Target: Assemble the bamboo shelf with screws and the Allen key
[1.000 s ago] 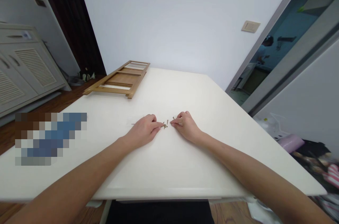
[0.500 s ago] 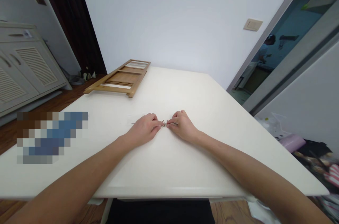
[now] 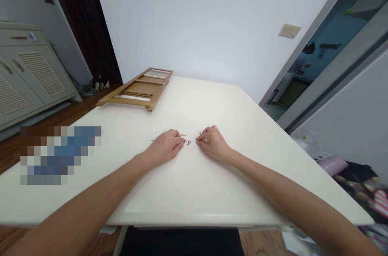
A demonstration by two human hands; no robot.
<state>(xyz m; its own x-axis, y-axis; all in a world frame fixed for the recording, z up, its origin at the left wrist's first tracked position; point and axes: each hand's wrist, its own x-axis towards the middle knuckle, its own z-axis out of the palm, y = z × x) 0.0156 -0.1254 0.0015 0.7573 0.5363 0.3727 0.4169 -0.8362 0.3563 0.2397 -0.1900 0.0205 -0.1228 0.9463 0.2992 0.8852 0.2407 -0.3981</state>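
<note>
On the white table (image 3: 188,191), small brass-coloured screws (image 3: 189,142) lie in the gap between my two hands. My left hand (image 3: 166,146) rests on the tabletop, thumb and forefinger brought together left of the screws; whatever they grip is too small to make out. Just beyond those fingertips lies another thin screw (image 3: 183,135). To the right, my right hand (image 3: 213,143) has its fingers closed in a pinch, with the end of a screw showing at the tips. One more screw (image 3: 200,133) lies beside its forefinger. A thin clear sheet or bag (image 3: 148,137) is partly hidden behind my left hand.
A wooden slatted frame (image 3: 138,88) lies at the table's far left edge. Blurred-out blue and brown squares (image 3: 60,155) cover something at the left. Behind the table rises a white wall (image 3: 212,26). A person (image 3: 303,60) is in the room beyond the doorway.
My right hand has drawn back a little to the right, and the hands are farther apart. Several screws that were bunched between the fingertips now lie apart on the table.
</note>
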